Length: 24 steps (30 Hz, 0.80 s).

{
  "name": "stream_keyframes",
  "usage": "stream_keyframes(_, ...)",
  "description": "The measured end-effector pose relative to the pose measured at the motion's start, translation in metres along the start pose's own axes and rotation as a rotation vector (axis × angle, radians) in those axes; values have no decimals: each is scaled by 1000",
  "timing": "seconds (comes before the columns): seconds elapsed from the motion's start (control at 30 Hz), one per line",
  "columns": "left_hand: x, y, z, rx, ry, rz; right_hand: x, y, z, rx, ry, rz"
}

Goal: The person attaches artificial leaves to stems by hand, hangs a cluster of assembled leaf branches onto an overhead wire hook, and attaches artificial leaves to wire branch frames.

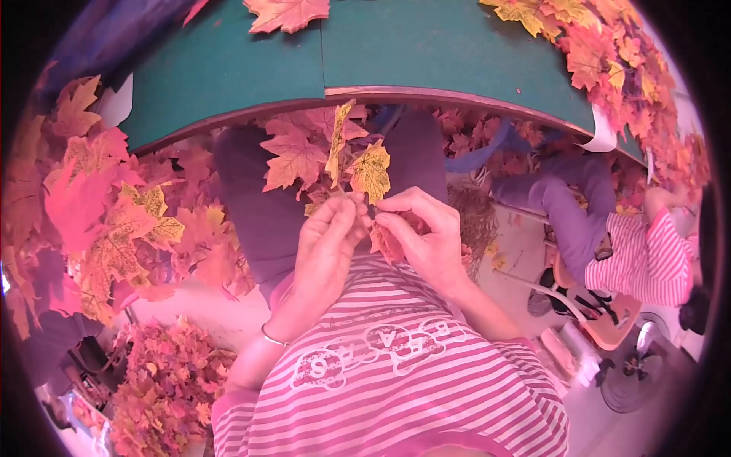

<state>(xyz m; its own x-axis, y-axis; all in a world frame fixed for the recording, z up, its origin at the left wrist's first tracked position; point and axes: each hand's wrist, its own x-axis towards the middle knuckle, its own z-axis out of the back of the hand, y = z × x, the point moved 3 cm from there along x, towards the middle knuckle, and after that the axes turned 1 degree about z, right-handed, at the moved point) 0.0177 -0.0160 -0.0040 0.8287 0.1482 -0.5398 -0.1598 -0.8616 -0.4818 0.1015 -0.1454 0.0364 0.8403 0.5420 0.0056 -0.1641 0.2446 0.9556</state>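
Observation:
My left hand [331, 236] is closed in a pinch near the thin stem of an upright yellow maple leaf [337, 145], above my lap. Close beside it, my right hand [422, 236] has thumb and forefinger together at the base of a second yellow leaf [371, 171]. The fingertips of both hands nearly touch, and the exact join between the stems is too small to make out. An orange-red leaf [387, 242] hangs below my right fingers, partly covered by them. Pink-red artificial leaves [295, 158] lie on my lap just beyond my hands.
A green table [228, 68] with a curved edge stands in front, one red leaf [288, 12] on it. Leaves pile up at its right end [590, 57], at my left [114, 221] and on the floor [167, 381]. Another person in stripes [643, 255] sits at the right.

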Motion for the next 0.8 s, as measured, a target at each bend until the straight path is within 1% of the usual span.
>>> stream_keyframes(0.07,0,1,0,-14,9,-16,-1,-1,-4,2,-31,56)
stream_keyframes(0.17,1,3,1,-5,23,-47,-1,0,-6,-28,-17,66)
stream_keyframes(0.27,1,3,-1,21,13,-76,-1,2,-7,13,-31,-16)
stream_keyframes(0.37,-1,4,-2,-18,4,-89,-3,-4,-10,228,-76,-130)
stream_keyframes(0.47,-1,8,-3,-39,15,-93,-3,-6,-5,135,-55,-112)
stream_keyframes(0.57,1,10,2,15,38,-111,-3,-2,-8,173,-12,-191)
stream_keyframes(0.63,2,12,5,69,57,-130,-2,-5,-8,112,9,-157)
stream_keyframes(0.67,2,12,6,40,66,-119,-2,-5,-8,82,19,-140)
stream_keyframes(0.77,0,12,4,-56,73,-90,-4,-2,-11,265,-42,-180)
stream_keyframes(0.8,0,10,1,-96,61,-85,-4,0,-11,264,-54,-175)
